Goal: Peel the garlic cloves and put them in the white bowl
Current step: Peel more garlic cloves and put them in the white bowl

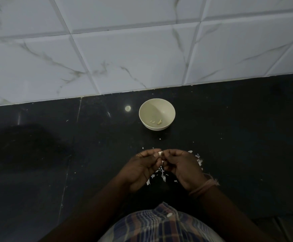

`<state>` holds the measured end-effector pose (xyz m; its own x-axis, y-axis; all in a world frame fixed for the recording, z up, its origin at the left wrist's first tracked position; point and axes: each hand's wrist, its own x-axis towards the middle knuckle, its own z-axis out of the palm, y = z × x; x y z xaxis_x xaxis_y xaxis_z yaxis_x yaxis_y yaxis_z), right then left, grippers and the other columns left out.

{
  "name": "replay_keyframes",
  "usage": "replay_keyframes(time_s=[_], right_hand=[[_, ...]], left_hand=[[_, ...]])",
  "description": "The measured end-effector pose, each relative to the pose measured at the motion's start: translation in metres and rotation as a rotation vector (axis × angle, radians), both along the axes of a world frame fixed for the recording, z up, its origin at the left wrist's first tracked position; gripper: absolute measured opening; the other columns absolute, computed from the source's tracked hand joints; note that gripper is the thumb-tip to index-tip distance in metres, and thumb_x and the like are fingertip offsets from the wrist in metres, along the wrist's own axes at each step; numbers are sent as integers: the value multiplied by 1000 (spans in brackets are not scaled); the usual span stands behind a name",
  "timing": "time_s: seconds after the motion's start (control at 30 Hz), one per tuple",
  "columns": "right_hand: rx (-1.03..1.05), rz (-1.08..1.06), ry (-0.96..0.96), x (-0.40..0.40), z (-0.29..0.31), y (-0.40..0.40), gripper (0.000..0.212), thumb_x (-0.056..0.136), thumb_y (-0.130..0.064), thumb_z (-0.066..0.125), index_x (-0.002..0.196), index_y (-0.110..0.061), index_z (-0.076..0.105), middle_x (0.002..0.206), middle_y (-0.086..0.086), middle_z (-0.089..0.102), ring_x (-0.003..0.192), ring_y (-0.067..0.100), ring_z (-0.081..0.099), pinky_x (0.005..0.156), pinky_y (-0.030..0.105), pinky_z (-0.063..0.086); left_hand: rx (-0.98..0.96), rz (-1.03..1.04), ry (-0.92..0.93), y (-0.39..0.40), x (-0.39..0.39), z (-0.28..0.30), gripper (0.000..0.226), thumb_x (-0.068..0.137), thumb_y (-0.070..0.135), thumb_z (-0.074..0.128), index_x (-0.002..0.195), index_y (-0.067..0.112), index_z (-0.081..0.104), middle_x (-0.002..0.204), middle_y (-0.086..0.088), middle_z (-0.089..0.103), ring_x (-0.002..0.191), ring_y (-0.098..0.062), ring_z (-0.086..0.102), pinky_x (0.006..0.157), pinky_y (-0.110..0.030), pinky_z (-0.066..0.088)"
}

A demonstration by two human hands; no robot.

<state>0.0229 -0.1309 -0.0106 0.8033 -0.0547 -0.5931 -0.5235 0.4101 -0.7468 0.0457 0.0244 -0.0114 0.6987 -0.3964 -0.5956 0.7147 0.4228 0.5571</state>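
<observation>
A small white bowl (157,107) stands on the black counter near the tiled wall, with a few peeled garlic cloves (157,121) lying at its bottom. In front of it, my left hand (142,167) and my right hand (182,165) meet fingertip to fingertip. Together they pinch one small pale garlic clove (160,153), which is mostly hidden between the fingers. Both hands hover just above the counter, well short of the bowl.
White garlic skins (159,175) lie scattered on the black counter (238,137) under and right of my hands. A white marbled tile wall (124,49) rises behind the bowl. A thread band circles my right wrist.
</observation>
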Motion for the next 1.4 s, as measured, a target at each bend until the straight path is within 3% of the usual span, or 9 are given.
replay_keyframes(time_s=[0.1, 0.2, 0.43, 0.6, 0.73, 0.87, 1.07, 1.17, 1.4], right_hand=[[-320, 77, -99, -3, -7, 0, 26, 96, 5, 54, 104, -6, 76, 94, 11, 78, 89, 24, 74, 77, 31, 60], [-676, 230, -275, -5, -5, 0, 35, 92, 0, 63, 116, -23, 75, 109, -11, 74, 104, 1, 67, 93, 19, 52], [-805, 203, -439, -15, -4, 3, 15, 89, -11, 74, 98, -21, 78, 92, -12, 75, 86, 1, 70, 80, 27, 58], [-719, 140, -325, -15, -2, 5, 7, 84, -16, 81, 85, -23, 78, 81, -7, 76, 76, 9, 73, 76, 40, 61], [-872, 219, -361, -15, 0, 4, 6, 86, -15, 78, 82, -19, 76, 78, -7, 73, 75, 1, 69, 70, 16, 52], [-1058, 297, -452, -19, 7, 7, 15, 87, -2, 68, 83, -16, 75, 84, -7, 72, 79, 3, 66, 72, 9, 45], [-592, 125, -202, -16, 22, 11, 8, 86, -11, 79, 82, -6, 75, 63, 3, 72, 48, 14, 64, 47, 23, 50], [-320, 7, -143, -18, 22, 13, 8, 88, -2, 74, 89, 5, 74, 72, 16, 72, 55, 15, 65, 53, 25, 56], [-169, -28, -112, -24, 10, 10, 10, 96, 0, 62, 98, 8, 68, 77, 16, 65, 64, 16, 64, 57, 31, 59]], left_hand=[[58, 32, -27, -4, -5, -4, 17, 98, -5, 54, 108, -4, 67, 95, -14, 74, 77, -13, 73, 70, -20, 60], [176, 31, -74, -6, -7, -10, 17, 99, 0, 57, 109, -4, 69, 96, -14, 73, 77, -12, 71, 72, -21, 59], [304, 71, -166, -4, -15, -3, 11, 96, 5, 64, 96, 1, 74, 88, -14, 76, 72, -15, 71, 68, -22, 58], [406, 114, -293, -6, -23, 5, 11, 91, -4, 68, 95, 2, 76, 87, -14, 78, 77, -19, 74, 71, -25, 61], [502, 64, -337, -6, -24, 6, 12, 93, -3, 66, 88, 3, 75, 85, -14, 78, 73, -19, 73, 70, -27, 61], [471, 6, -274, -6, -25, 5, 19, 98, -3, 58, 86, 1, 72, 82, -13, 77, 70, -18, 71, 69, -27, 60], [643, 34, -467, -9, -20, 15, 12, 95, -3, 63, 89, 2, 73, 79, -6, 77, 68, -14, 73, 63, -20, 56], [675, 11, -543, -8, -19, 11, 13, 94, 1, 66, 90, 11, 73, 83, -3, 78, 75, -14, 75, 68, -22, 57], [488, 9, -483, -7, -29, -4, 12, 96, 3, 65, 99, 10, 74, 92, -8, 78, 84, -19, 74, 77, -31, 58]])
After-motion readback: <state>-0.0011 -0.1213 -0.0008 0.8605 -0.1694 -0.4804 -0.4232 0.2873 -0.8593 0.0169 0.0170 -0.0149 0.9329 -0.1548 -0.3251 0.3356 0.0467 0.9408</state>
